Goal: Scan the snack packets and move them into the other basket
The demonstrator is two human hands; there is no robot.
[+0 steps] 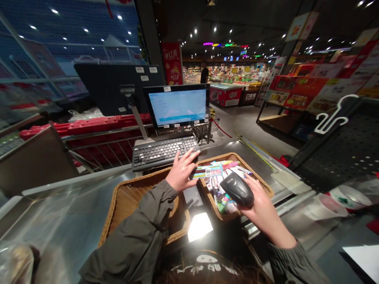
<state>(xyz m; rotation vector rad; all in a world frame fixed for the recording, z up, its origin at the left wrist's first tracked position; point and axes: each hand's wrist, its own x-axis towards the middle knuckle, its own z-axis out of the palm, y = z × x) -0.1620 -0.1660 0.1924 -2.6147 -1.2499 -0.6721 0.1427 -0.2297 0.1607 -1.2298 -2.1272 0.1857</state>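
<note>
My left hand (pixel 181 172) holds a long, flat colourful packet (pixel 207 172) by its end, just in front of the black keyboard (pixel 161 152). My right hand (pixel 260 205) grips a black handheld barcode scanner (pixel 237 189), its head pointing at the packet. Both hover over a wicker basket (pixel 260 179) filled with several small colourful packets (pixel 225 197). A second wicker basket (pixel 124 201), with nothing visible inside, sits under my left forearm.
A lit checkout screen (pixel 177 105) stands behind the keyboard on a steel counter (pixel 68 213). Red shopping baskets (pixel 97 126) are stacked behind a rail at left. A black perforated panel (pixel 343 150) stands at right. Store aisles and a distant person (pixel 204 72) lie beyond.
</note>
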